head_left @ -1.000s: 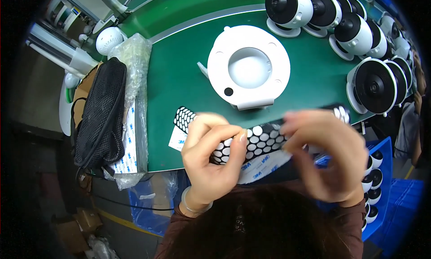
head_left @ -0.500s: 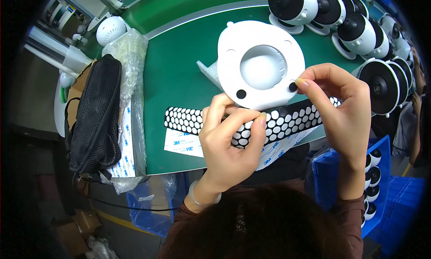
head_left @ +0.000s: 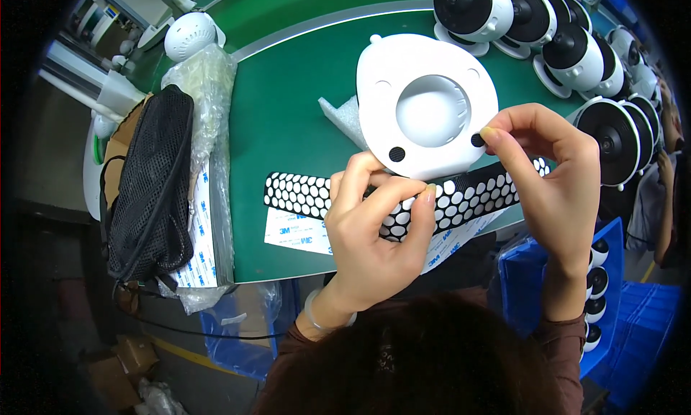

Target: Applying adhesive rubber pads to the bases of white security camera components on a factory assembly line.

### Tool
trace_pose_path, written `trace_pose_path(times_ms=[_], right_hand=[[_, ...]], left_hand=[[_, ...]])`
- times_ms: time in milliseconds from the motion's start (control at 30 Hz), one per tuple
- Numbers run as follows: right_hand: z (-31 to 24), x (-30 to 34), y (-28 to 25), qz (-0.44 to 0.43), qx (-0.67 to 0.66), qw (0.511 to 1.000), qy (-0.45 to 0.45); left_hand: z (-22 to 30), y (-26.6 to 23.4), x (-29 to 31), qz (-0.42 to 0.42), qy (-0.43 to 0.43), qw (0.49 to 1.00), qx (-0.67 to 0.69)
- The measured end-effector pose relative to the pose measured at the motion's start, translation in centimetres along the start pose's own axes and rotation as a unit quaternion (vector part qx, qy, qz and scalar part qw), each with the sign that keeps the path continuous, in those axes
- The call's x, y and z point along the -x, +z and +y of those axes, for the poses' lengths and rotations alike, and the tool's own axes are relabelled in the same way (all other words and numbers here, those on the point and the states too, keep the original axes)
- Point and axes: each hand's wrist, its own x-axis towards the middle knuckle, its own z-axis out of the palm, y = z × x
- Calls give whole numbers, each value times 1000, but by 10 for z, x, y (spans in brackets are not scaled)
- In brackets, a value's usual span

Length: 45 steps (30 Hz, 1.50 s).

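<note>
L hand (head_left: pixel 371 235) pinched flat black white-dotted strip (head_left: pixel 468 201) nr front edge of desk (head_left: pixel 281 120); R hand (head_left: pixel 553 174) held round black pad (head_left: pixel 476 139) at white plastic ring-shaped base (head_left: pixel 432 59). Blue plastic bin (head_left: pixel 615 271) contained black-and-white balls (head_left: pixel 597 310).

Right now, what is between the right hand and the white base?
A small black disc shows between the right hand and the white base in the head view.

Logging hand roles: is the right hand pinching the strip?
No, the right hand pinches a black dot; the left hand holds the strip.
</note>
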Motion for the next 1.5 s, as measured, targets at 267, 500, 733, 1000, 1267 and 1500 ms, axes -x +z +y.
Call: trace_pose_path(times_ms=[267,500,733,1000,1267,1500], right_hand=[[11,0,1,-8,-56,998,24],[2,27,-21,-54,-26,995,-81],[-3,27,-22,-122,17,978,-165],[6,34,-9,-43,-28,986,-158],[10,37,-10,-37,-34,985,-165],[5,18,-21,-168,-67,982,-53]], left_hand=[[1,-5,2,-20,6,1000,-23],[27,-30,11,-14,56,994,-90],[29,-34,3,-55,50,997,-26],[33,-16,3,-61,118,986,-99],[30,-12,3,-52,83,992,-75],[32,-8,3,-44,113,985,-124]])
